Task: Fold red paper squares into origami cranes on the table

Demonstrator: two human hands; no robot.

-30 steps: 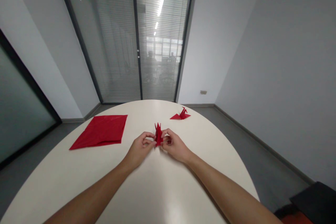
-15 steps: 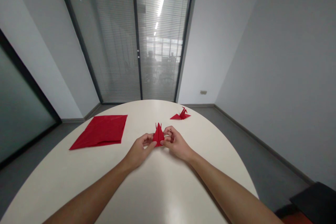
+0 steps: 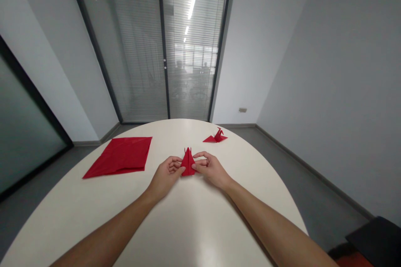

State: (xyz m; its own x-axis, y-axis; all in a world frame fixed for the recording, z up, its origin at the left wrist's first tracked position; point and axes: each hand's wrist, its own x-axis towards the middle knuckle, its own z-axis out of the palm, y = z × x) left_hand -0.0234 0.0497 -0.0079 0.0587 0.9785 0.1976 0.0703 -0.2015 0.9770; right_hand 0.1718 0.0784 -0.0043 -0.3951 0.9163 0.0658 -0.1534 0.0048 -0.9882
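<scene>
Between my hands is a folded red origami piece (image 3: 188, 164), roughly triangular, with a peak at the top and two thin points standing up beside it. My left hand (image 3: 168, 174) pinches its lower left edge, thumb in front and the other fingers curled behind. On the lower right edge, the thumb and fingers of my right hand (image 3: 210, 170) grip the paper the same way. A finished red paper crane (image 3: 216, 136) rests farther back on the right. To the left lies a stack of red paper (image 3: 120, 155), spread flat.
The round cream table (image 3: 175, 221) carries all the paper. Beyond its far edge stands a glass partition with blinds (image 3: 140, 71). At the lower right corner is a dark chair (image 3: 376, 238), partly cut off. A wall (image 3: 338, 91) runs along the right.
The origami piece has shifted slightly left and now sits a little flatter, showing a wider face. Both hands keep their hold on its sides, with fingers slightly readjusted.
</scene>
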